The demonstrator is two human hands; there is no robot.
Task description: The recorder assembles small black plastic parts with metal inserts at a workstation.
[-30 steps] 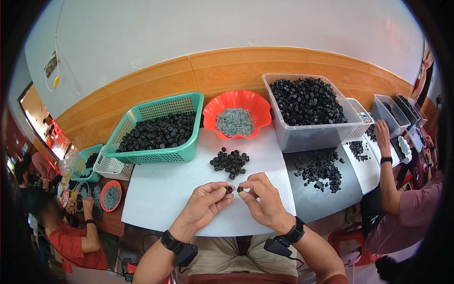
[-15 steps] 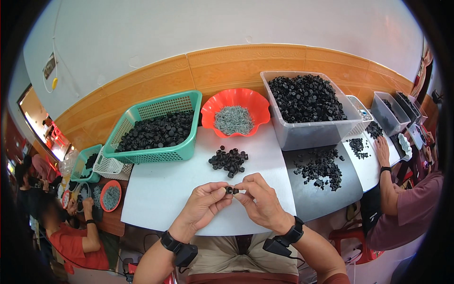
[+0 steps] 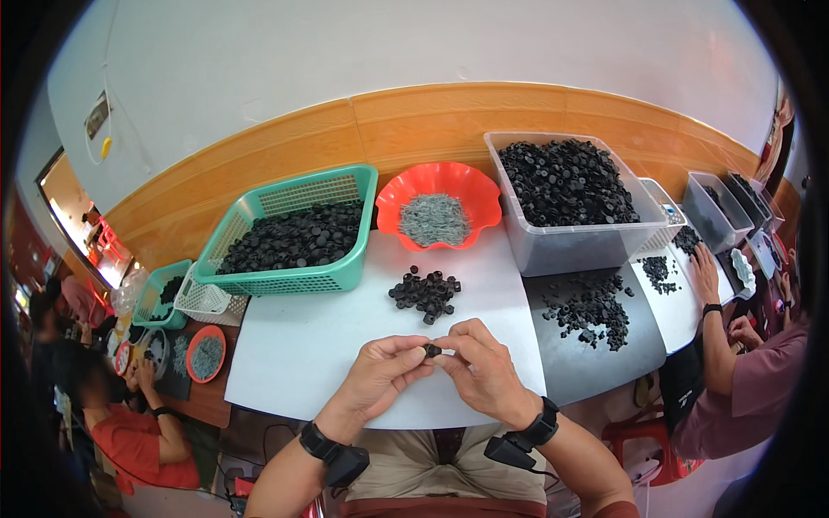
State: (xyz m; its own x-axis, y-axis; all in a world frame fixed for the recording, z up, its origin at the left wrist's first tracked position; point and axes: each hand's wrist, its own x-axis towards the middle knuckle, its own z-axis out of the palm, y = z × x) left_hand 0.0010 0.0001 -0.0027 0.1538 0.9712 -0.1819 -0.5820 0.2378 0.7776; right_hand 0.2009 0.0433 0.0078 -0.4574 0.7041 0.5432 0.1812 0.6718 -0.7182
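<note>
My left hand [image 3: 382, 373] and my right hand [image 3: 482, 369] meet over the near part of the white table sheet [image 3: 294, 354]. Between their fingertips is a small black plastic part [image 3: 432, 350], pinched from both sides; the fingers partly cover it. Just beyond my hands lies a loose pile of small black plastic pieces [image 3: 425, 296]. Farther back stands a red wavy-edged bowl [image 3: 395, 192] full of thin grey metal pieces, perhaps screws or springs; they are too small to tell.
A green basket [image 3: 332, 278] of black caps stands back left, a clear plastic bin [image 3: 570, 246] of black parts back right. More pieces [image 3: 596, 312] lie scattered on a dark board. Co-workers sit at the left, by a red dish [image 3: 222, 345], and right, where a hand [image 3: 706, 272] rests.
Two black pieces that showed side by side at my fingertips now appear as one compact part, with my fingers closer together. The whole view has shifted slightly.
</note>
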